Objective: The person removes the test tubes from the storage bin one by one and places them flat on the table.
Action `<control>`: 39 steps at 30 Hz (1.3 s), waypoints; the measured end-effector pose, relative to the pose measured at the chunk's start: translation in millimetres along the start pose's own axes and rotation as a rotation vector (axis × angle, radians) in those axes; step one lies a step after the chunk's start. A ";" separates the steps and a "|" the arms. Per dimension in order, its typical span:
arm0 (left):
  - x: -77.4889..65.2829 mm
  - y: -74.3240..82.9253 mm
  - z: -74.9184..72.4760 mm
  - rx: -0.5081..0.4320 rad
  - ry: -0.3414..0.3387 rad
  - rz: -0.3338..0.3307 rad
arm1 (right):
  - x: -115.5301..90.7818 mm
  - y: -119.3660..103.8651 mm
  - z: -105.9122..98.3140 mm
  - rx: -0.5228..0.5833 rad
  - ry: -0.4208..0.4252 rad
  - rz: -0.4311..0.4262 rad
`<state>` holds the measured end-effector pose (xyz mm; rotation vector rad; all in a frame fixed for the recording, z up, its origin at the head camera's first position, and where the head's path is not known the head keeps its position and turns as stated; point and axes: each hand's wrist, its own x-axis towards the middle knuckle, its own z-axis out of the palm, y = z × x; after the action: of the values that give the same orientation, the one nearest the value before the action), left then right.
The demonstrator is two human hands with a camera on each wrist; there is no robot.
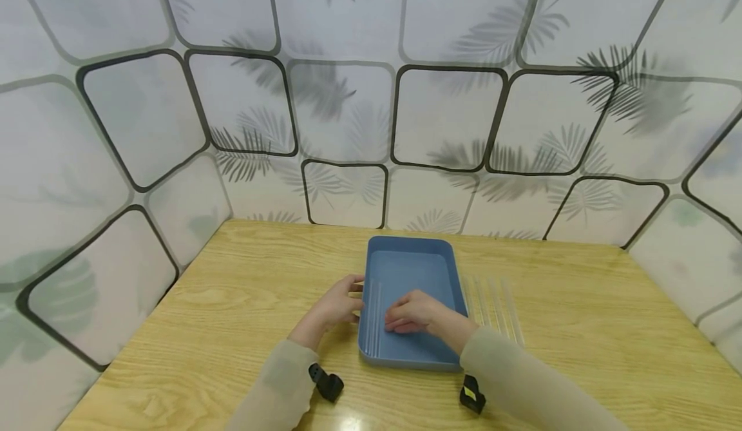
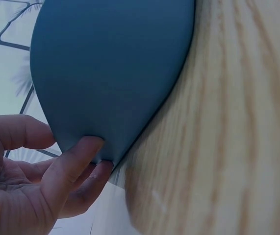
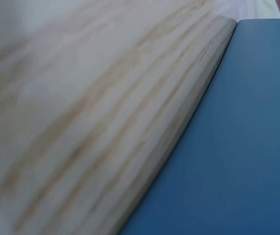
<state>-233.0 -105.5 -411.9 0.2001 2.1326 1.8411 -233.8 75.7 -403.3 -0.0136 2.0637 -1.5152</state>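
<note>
A shallow blue tray point(image 1: 414, 267) sits on the wooden table. Inside it, along the left side, lie a few clear thin rods point(image 1: 375, 321), roughly parallel. My left hand point(image 1: 335, 305) is at the tray's left side; in the left wrist view its fingertips point(image 2: 94, 143) touch the outer wall. Over the tray floor, my right hand point(image 1: 420, 314) has bent fingers, their tips just right of the rods. I cannot tell whether it pinches a rod. The right wrist view shows the tray's outer wall point(image 3: 228, 147) but not the hand.
Several more clear rods point(image 1: 498, 305) lie side by side on the table point(image 1: 585, 328), right of the tray and partly behind the right forearm. A patterned cloth wall point(image 1: 348, 115) stands behind the table and along both sides.
</note>
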 end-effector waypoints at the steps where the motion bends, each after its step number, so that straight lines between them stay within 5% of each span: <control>1: 0.1 0.0 0.0 0.005 0.000 -0.001 | 0.4 -0.3 0.6 -0.001 -0.001 0.002; 39: 1.0 -0.4 -0.3 0.046 -0.002 -0.006 | 5.2 1.0 8.6 0.051 -0.024 0.004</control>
<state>-234.0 -105.5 -412.3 0.2056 2.1730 1.7892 -234.0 66.8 -408.1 -0.0085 2.0046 -1.5569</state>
